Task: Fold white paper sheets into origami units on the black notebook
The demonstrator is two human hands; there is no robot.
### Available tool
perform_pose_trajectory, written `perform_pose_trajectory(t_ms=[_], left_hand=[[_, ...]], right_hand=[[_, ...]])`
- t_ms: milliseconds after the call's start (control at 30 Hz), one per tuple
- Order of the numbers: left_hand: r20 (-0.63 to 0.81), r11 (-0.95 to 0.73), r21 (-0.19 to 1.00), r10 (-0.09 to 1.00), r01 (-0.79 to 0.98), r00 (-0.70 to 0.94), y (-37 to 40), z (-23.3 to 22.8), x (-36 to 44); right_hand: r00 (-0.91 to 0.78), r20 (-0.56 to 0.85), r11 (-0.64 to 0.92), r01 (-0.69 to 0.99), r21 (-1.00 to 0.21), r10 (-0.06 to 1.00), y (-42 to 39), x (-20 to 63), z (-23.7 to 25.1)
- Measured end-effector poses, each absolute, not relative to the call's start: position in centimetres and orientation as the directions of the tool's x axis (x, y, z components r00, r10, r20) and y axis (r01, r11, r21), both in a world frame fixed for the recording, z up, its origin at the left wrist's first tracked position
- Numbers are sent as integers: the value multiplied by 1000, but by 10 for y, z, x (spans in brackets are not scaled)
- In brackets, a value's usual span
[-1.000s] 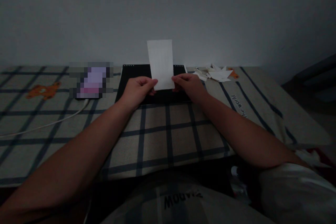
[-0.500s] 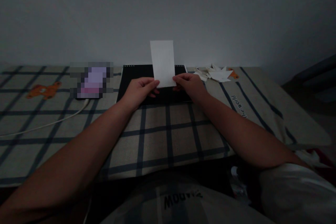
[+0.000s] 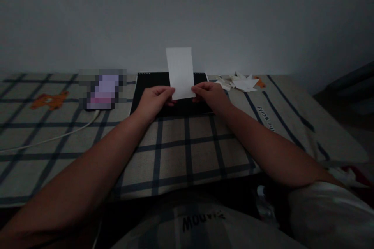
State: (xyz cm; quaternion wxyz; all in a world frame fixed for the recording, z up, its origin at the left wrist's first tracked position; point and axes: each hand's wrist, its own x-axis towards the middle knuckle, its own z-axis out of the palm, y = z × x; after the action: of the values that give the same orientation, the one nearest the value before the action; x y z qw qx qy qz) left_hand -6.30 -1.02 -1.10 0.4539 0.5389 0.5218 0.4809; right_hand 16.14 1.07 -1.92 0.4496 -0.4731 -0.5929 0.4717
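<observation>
A white rectangular sheet of paper (image 3: 180, 72) is held up between my hands, its long side roughly upright. My left hand (image 3: 156, 101) pinches its lower left edge between thumb and fingers. At the lower right edge, my right hand (image 3: 209, 94) grips it in the same way. Below and behind the sheet lies a black notebook or pad (image 3: 150, 85) with a row of small holes along its far edge. The sheet and my hands cover part of it.
Folded white paper pieces (image 3: 241, 82) lie in a pile to the right. On the left are a phone (image 3: 104, 91) with a white cable (image 3: 73, 131) and an orange flat shape (image 3: 50, 100). A checked cloth (image 3: 172, 151) covers the table, against a grey wall. A plastic bottle (image 3: 265, 206) stands below the front edge.
The paper has come down slightly and a little to the left, still between both hands. Everything else stays where it was.
</observation>
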Motion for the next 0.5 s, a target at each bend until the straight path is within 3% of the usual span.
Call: perform_pose_trajectory(t_ms=[300,500], left_hand=[[42,-35,998,991,51,-124,-4,-9,-63],[10,-8,1000,998,20,-65,-9,-5,-62]], right_hand=[[-220,41,61,84,-995,975,10,159,-22],[-137,117,113,-37,-993,984,16,162,-27]])
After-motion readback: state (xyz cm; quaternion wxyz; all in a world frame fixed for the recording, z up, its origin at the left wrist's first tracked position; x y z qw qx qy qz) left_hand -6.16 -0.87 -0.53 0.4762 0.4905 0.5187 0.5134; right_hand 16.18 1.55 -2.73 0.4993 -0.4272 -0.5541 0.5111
